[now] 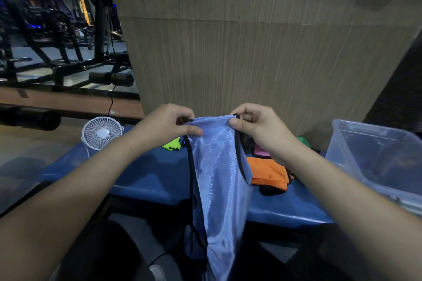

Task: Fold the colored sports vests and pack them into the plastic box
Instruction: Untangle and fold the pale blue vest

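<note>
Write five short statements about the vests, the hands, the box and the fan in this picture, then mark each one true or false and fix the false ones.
1. Both hands hold the blue vest up by its top edge. True: the left hand and right hand pinch it.
2. The orange vest lies inside the plastic box. False: it lies on the blue bench.
3. The plastic box stands to the right. True.
4. The white fan sits in the box. False: it stands at the bench's left end.
5. The blue vest is folded flat. False: it hangs down.
</note>
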The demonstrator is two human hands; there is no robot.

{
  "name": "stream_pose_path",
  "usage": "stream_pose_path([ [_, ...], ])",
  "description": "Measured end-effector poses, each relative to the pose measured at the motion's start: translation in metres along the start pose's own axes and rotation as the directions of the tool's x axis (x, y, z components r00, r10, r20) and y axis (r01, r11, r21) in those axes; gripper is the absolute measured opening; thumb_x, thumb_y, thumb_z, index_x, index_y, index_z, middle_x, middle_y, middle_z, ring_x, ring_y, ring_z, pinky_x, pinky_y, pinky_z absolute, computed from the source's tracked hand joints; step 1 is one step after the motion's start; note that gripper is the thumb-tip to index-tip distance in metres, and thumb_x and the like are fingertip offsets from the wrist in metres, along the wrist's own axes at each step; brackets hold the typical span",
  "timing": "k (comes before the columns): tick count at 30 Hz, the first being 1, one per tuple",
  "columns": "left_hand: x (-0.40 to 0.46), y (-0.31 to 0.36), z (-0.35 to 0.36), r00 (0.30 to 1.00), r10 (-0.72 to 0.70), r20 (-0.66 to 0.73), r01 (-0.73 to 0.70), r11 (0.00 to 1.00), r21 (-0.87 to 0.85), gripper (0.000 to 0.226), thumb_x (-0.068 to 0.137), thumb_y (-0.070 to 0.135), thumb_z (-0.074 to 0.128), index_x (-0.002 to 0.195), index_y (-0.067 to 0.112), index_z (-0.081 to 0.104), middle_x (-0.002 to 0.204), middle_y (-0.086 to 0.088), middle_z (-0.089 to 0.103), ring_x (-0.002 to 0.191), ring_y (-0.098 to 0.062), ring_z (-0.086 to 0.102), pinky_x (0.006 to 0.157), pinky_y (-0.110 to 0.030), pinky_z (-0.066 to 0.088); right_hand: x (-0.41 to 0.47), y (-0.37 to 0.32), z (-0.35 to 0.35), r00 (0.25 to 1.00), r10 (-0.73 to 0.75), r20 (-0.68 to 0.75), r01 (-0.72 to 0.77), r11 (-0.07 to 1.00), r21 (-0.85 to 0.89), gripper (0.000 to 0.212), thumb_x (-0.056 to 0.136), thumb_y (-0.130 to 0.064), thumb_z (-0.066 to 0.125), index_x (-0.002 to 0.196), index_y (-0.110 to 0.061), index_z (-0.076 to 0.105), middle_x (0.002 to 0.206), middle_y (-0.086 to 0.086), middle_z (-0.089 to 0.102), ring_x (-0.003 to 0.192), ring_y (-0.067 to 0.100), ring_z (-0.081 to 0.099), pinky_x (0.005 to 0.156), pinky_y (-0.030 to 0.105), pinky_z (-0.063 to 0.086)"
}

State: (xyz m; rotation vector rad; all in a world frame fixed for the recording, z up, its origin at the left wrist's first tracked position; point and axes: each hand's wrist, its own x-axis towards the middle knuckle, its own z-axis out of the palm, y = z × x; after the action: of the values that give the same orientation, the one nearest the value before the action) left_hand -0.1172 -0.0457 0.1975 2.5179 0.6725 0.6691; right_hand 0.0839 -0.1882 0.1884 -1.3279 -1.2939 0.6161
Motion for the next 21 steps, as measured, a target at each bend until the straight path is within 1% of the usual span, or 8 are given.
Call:
stream_pose_path([
  [3,-0.001,-0.005,-0.003,0.999,-0.004,-0.033,0.004,1.000,0.001,0.049,0.082,0.045,0.075,0.058,0.016,0.044,0.053,0.008,0.034,0.053,-0.009,0.032,0.050,-0.023,0.023,-0.001,0.000,0.000,1.000,0.014,-0.009,-0.014,0.999,0.035,0.007,0.093,-0.006,0.068,0.087,-0.010,0.068,0.063,-0.001,0.065,0.056,0.009,0.056,0.057,0.024,0.044],
  [5,-0.001,-0.007,-0.001,0.999,0.016,-0.049,-0.015,0.999,0.033,0.046,0.080,0.053,0.070,0.060,0.019,0.046,0.060,0.006,0.041,0.057,-0.010,0.037,0.053,-0.024,0.027,0.000,0.000,0.002,1.000,0.004,-0.025,-0.003,0.999,0.039,0.007,0.091,-0.004,0.070,0.086,-0.009,0.069,0.062,0.000,0.065,0.057,0.009,0.057,0.058,0.022,0.046],
  [8,0.000,-0.001,0.004,0.995,0.077,-0.071,-0.076,0.997,0.010,0.025,0.080,0.042,0.079,0.090,0.023,0.066,0.093,0.008,0.063,0.086,-0.005,0.060,0.071,-0.014,0.042,0.002,-0.003,0.007,1.000,-0.019,-0.018,0.019,1.000,0.019,0.006,0.091,-0.002,0.069,0.088,-0.006,0.070,0.072,0.011,0.067,0.068,0.017,0.061,0.066,0.028,0.048],
  [10,0.001,0.006,0.009,0.992,0.125,-0.019,-0.126,0.986,-0.107,0.028,0.081,0.034,0.081,0.103,0.023,0.068,0.102,0.010,0.067,0.098,-0.003,0.064,0.084,-0.014,0.047,0.003,-0.005,0.012,1.000,-0.029,0.005,0.029,1.000,-0.010,0.004,0.091,-0.001,0.068,0.091,-0.004,0.070,0.072,0.011,0.069,0.065,0.013,0.062,0.063,0.023,0.048],
  [12,0.002,0.016,0.015,0.989,0.149,0.015,-0.143,0.970,-0.198,0.026,0.082,0.028,0.082,0.103,0.021,0.069,0.098,0.008,0.072,0.096,-0.006,0.067,0.086,-0.021,0.051,0.003,-0.006,0.016,1.000,-0.029,0.013,0.029,0.999,-0.031,0.003,0.091,0.000,0.068,0.092,-0.002,0.069,0.064,0.002,0.066,0.052,0.003,0.055,0.053,0.016,0.042],
  [14,0.005,0.023,0.019,0.989,0.144,-0.011,-0.144,0.976,-0.161,0.027,0.079,0.030,0.084,0.099,0.022,0.068,0.089,0.006,0.072,0.087,-0.010,0.068,0.081,-0.029,0.052,0.003,-0.005,0.018,1.000,-0.025,0.005,0.025,0.999,-0.047,0.003,0.091,-0.001,0.069,0.090,-0.004,0.069,0.058,-0.001,0.058,0.044,0.000,0.045,0.047,0.014,0.035],
  [18,0.009,0.030,0.018,0.995,0.104,0.011,-0.104,0.995,0.012,0.025,0.080,0.046,0.079,0.085,0.026,0.066,0.072,0.001,0.063,0.063,-0.007,0.052,0.061,-0.031,0.041,0.003,-0.003,0.015,0.999,-0.047,-0.017,0.045,0.991,-0.126,0.002,0.091,-0.007,0.071,0.090,-0.009,0.070,0.069,0.018,0.063,0.054,0.007,0.049,0.053,0.017,0.037],
  [21,0.012,0.029,0.018,0.992,0.072,0.103,-0.083,0.991,0.107,0.034,0.088,0.050,0.069,0.081,0.016,0.066,0.072,-0.002,0.060,0.062,-0.010,0.051,0.059,-0.033,0.040,0.003,-0.001,0.013,0.996,-0.079,-0.029,0.073,0.981,-0.181,0.004,0.089,-0.011,0.073,0.090,-0.013,0.070,0.078,0.020,0.069,0.063,0.012,0.056,0.060,0.023,0.043],
])
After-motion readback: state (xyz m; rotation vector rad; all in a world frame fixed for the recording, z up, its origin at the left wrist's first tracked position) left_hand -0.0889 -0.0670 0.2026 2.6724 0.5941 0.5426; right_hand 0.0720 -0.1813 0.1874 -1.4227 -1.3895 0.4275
